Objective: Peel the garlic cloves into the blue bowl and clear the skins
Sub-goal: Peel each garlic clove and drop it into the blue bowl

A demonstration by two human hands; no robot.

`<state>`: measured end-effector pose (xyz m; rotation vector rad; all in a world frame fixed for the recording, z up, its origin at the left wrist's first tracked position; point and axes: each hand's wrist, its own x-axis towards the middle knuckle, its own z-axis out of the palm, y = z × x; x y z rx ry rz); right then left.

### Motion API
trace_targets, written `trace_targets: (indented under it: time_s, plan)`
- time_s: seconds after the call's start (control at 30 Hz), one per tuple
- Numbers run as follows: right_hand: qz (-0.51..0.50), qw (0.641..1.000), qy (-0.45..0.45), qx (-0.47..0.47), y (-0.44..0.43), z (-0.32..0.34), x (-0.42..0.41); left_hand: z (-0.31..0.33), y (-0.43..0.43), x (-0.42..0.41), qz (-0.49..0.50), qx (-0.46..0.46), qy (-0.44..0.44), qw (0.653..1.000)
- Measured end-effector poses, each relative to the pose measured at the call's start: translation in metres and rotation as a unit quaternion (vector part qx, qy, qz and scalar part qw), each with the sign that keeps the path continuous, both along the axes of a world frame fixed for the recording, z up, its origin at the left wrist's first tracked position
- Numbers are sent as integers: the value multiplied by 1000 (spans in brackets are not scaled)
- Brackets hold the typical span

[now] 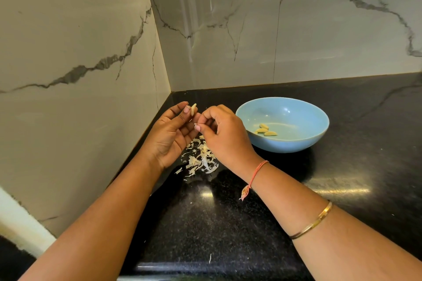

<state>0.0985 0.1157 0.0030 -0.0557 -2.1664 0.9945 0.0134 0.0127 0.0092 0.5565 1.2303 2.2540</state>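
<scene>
Looking down from my head, my left hand [173, 134] pinches a garlic clove [193, 109] between thumb and fingertips, raised above the counter [228, 223] near the wall corner. My right hand [222, 134] is curled just beside it, its thumb and forefinger nipping what looks like a scrap of skin [195, 124]. The blue bowl [319, 121] stands on the counter to the right, near that hand, with three peeled cloves [265, 130] in its bottom. A pile of skins [201, 159] lies under my hands, and a stray sliver [210, 258] lies by the front edge.

I hold the clove only by a small pinch, so a hard tug on the skin could flick it down into the pile. The skins are light. A careless sweep of my wrist towards the bowl could scatter them or carry one in among the peeled cloves.
</scene>
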Motion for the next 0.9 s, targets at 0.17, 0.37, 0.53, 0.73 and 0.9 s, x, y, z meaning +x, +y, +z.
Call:
trace_targets:
  time_s: [0.17,0.37,0.53,0.73,0.9]
  plan:
    - [-31,999,-20,11,2,-1,1,0,2,-1,25,12,-27,999]
    - [-36,999,-10,-12,1,-2,0,1,3,1,41,-4,-23,999]
    - [-47,999,16,-17,2,0,0,1,2,2,40,-16,-10,999]
    - [-44,998,46,-18,1,0,-2,0,3,6,30,-59,39,997]
    - [-61,997,47,-13,4,0,-2,1,4,9,33,-75,43,996]
